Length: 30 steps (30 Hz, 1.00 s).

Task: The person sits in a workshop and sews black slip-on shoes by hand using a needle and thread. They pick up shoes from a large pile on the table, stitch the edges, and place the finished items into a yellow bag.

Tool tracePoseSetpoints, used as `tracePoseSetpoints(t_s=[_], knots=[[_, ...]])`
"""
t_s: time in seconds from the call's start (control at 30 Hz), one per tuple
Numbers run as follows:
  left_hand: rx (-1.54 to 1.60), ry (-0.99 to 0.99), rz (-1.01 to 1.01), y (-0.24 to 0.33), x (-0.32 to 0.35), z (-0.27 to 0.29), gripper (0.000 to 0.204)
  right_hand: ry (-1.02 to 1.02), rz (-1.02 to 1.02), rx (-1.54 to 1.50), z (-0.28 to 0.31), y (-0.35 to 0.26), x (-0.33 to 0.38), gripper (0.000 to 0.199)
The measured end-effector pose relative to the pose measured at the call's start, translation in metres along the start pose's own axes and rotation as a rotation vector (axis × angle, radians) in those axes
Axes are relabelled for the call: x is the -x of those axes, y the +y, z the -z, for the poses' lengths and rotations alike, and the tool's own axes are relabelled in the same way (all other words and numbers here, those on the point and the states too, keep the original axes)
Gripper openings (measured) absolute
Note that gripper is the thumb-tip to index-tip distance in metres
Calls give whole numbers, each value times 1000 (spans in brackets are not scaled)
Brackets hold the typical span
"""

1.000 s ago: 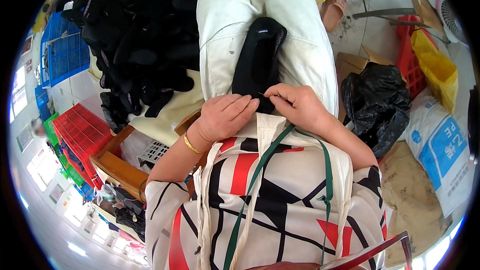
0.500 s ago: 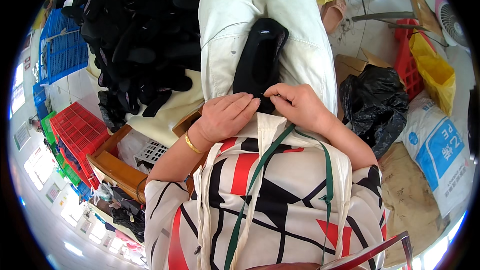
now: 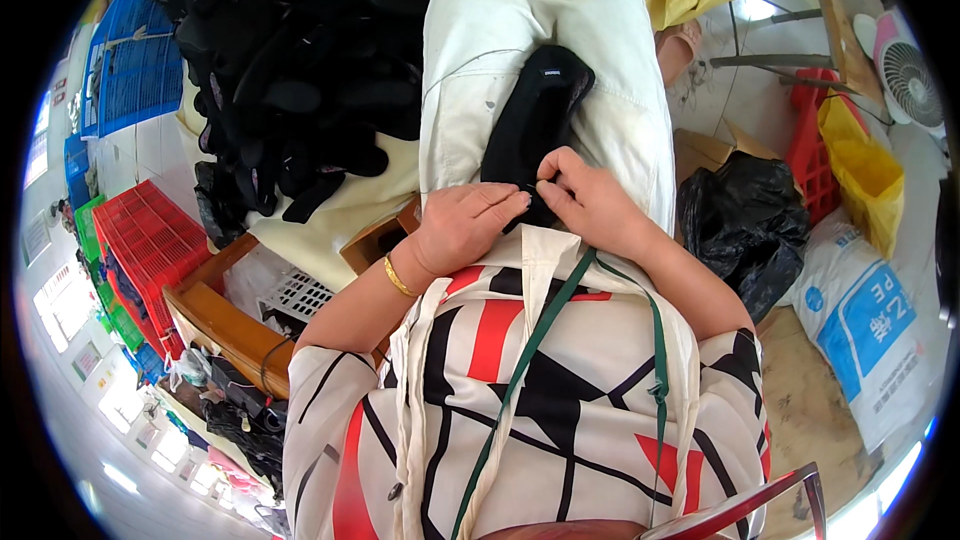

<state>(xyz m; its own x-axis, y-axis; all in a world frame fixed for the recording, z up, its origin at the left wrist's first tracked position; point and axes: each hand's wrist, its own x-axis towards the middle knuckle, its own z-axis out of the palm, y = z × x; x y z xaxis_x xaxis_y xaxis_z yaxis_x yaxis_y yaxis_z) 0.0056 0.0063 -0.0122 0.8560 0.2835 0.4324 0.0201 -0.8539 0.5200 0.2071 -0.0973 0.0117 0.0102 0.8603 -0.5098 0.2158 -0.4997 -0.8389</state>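
Observation:
A black cloth shoe (image 3: 524, 118) lies on my lap, its toe end pointing away from me and its opening facing up. My left hand (image 3: 465, 225) holds the near end of the shoe, fingers together and laid over its left side. My right hand (image 3: 592, 202) is at the same end, with thumb and forefinger pinched. A thin, light sliver like a needle (image 3: 533, 186) shows at those fingertips, too small to see clearly. My fingers partly hide the near end of the shoe.
A large heap of black shoes (image 3: 300, 50) lies on cream cloth (image 3: 335, 225) at the far left. Beside it are a wooden drawer (image 3: 225, 310) and a red crate (image 3: 160, 250). To the right stand a black plastic bag (image 3: 745, 225), a white sack (image 3: 865, 325) and a fan (image 3: 910, 80).
The view has shifted a little. The shoe leans slightly more to the right. My right hand has turned a little, its knuckles higher, and both hands stay at the shoe's near end.

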Motion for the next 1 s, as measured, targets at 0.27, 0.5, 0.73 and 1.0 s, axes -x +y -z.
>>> tracePoseSetpoints(t_s=[0.27,0.5,0.73,1.0], knots=[[-85,-44,-62,7,-5,7,31,20,165,287,-5,-9,-17,17],[-154,-22,-118,10,-9,12,30,81,369,524,20,-34,-20,12],[-129,-5,-10,9,-5,3,30,20,518,99,8,-3,-43,5],[-42,-10,75,10,-22,8,37,33,-1,-884,17,-9,-34,23]])
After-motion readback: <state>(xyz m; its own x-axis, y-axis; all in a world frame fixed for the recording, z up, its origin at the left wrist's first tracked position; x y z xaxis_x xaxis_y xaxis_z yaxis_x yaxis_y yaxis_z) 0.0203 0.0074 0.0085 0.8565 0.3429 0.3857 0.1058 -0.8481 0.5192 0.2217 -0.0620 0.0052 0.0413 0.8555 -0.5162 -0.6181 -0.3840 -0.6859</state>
